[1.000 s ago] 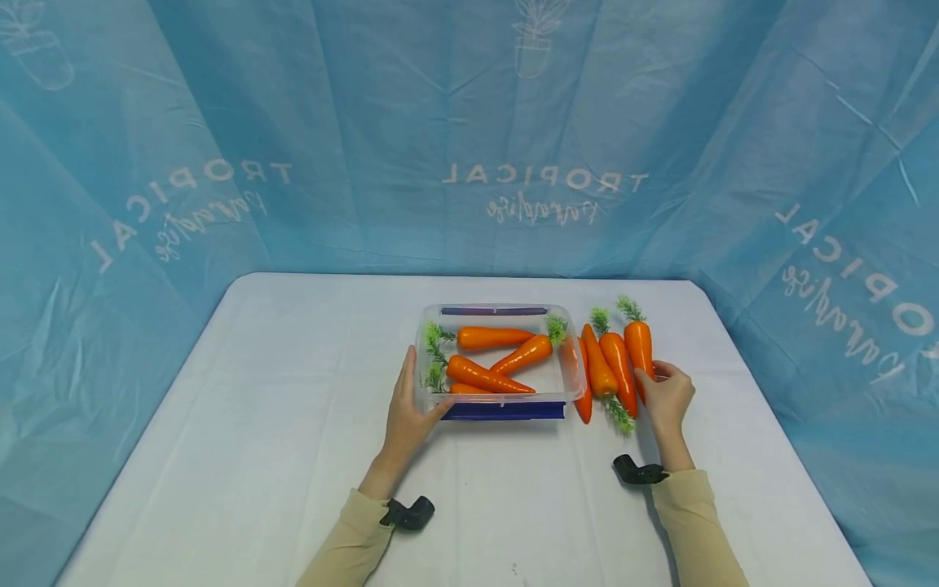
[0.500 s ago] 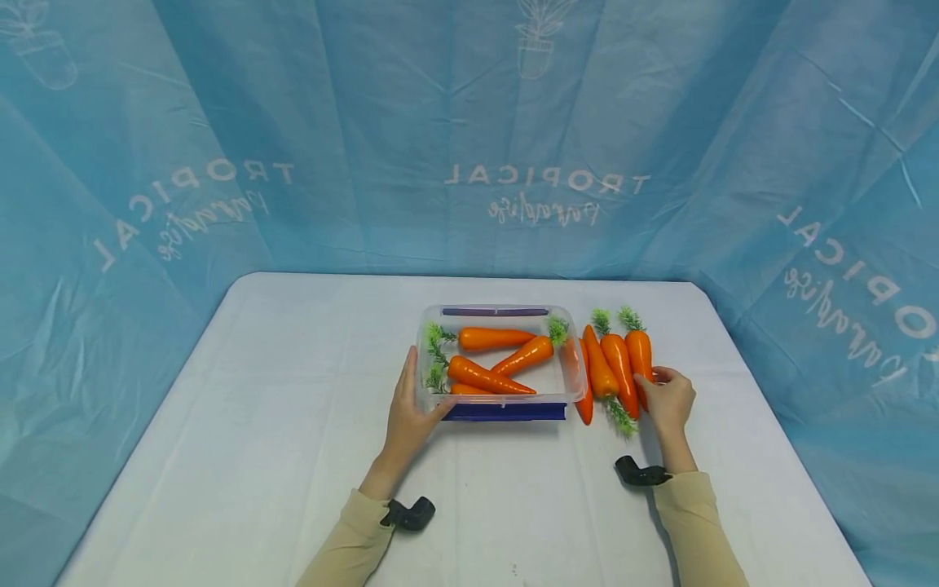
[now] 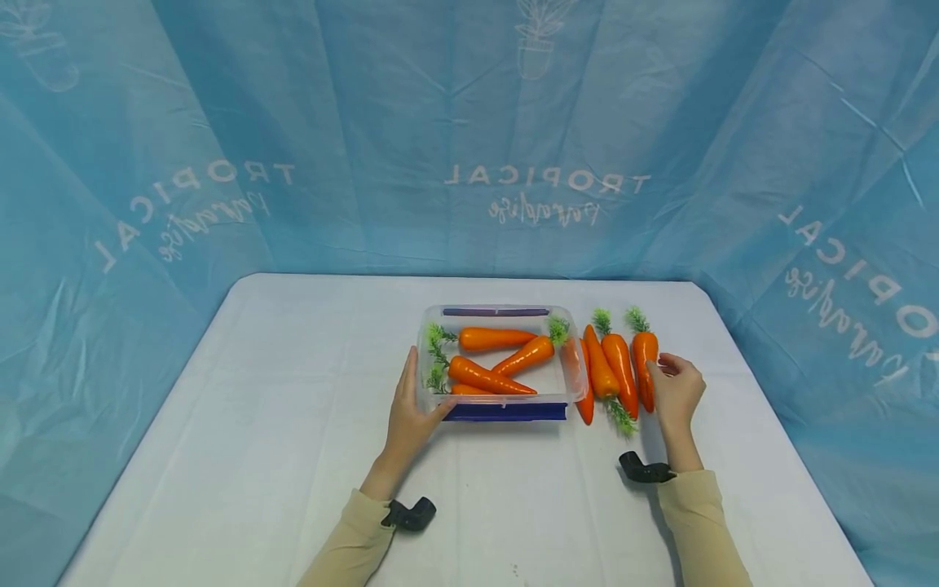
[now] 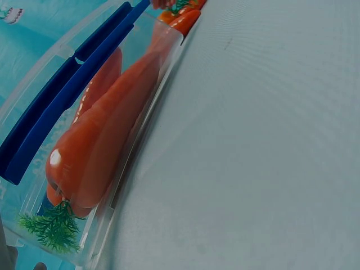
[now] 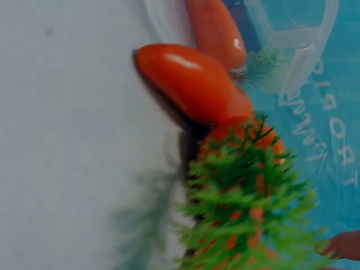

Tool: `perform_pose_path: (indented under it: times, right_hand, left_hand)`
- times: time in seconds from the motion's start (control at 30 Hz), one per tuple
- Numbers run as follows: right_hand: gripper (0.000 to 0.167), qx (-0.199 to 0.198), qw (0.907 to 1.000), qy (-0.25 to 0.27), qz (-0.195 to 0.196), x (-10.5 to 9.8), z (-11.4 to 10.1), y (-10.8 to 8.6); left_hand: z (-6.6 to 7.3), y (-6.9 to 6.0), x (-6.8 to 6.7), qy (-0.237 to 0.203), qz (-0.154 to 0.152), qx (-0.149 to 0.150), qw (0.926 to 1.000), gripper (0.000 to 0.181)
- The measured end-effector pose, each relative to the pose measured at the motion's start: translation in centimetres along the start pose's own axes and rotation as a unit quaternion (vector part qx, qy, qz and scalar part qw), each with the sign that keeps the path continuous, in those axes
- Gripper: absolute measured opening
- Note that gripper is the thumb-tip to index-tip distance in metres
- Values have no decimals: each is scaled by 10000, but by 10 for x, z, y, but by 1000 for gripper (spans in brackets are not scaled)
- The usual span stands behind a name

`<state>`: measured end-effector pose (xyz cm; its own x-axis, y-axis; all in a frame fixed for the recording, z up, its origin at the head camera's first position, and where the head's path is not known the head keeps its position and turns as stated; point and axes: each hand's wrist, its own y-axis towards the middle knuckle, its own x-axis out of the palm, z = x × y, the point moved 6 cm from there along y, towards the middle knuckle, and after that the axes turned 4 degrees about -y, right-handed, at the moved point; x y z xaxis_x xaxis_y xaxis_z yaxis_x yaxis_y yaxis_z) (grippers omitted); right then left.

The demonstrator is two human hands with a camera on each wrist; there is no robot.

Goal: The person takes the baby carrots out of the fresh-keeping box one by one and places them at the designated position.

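A clear plastic box (image 3: 569, 397) with blue latches holds several orange carrots with green tops, such as the middle carrot (image 3: 490, 376). At its front left corner, my left hand (image 3: 411, 416) rests with fingers along the side and thumb at the front wall. Outside on the right lie several more carrots in a row. My right hand (image 3: 676, 391) is beside the rightmost carrot (image 3: 645, 367), fingertips at its right edge. In the right wrist view a green carrot top (image 5: 250, 202) hides much of the row, and one fingertip (image 5: 343, 245) shows at the edge.
The box stands on a white-covered table (image 3: 293, 408). A blue printed curtain (image 3: 367, 139) surrounds the back and sides. Closest to the box's right wall, a carrot (image 3: 584, 399) lies against or very near it. A blue latch (image 4: 62, 95) hangs outward at the front.
The rightmost carrot has moved slightly toward me, then a little right, ending straighter beside the row. My right hand has shifted right and slightly up. The left hand stays put.
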<state>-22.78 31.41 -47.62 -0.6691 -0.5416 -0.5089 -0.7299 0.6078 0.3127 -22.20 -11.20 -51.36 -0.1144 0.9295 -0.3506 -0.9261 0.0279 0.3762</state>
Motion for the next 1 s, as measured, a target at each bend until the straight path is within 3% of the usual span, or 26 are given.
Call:
perform_pose_path:
  times: [0.23, 0.53, 1.0]
  right_hand:
    - [26, -310, 9978, 584, -88, 4, -24, -3]
    - [21, -619, 9931, 937, -340, 16, -52, -7]
    - [23, -1176, 9761, 1333, -1252, 49, -98, -22]
  left_hand:
    - [-1, 0, 0, -16, -30, -81, 10000, 101]
    - [-2, 0, 0, -28, -16, -50, 10000, 102]
    - [-1, 1, 0, 8, 8, 27, 10000, 103]
